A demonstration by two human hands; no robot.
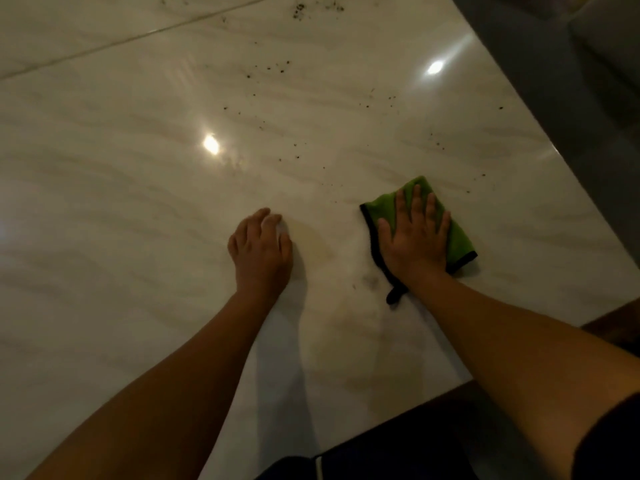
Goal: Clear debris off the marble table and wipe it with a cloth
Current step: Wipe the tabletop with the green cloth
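Head view: the right hand (414,233) lies flat, fingers straight and spread, pressing the green cloth (420,223) onto the marble table (121,188) at centre right of the frame. The left hand (261,245) rests on bare marble left of the cloth, apart from it, fingers loosely curled, holding nothing. Dark debris specks (277,67) scatter across the upper centre and right, beyond both hands.

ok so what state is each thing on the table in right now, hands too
green cloth, lying flat on the table, pinned under the right hand
right hand, fingers straight and spread, pressing on the cloth
left hand, fingers loosely curled, resting on bare marble, holding nothing
marble table, glossy, dirty beyond the cloth
debris specks, dark crumbs scattered, not yet wiped
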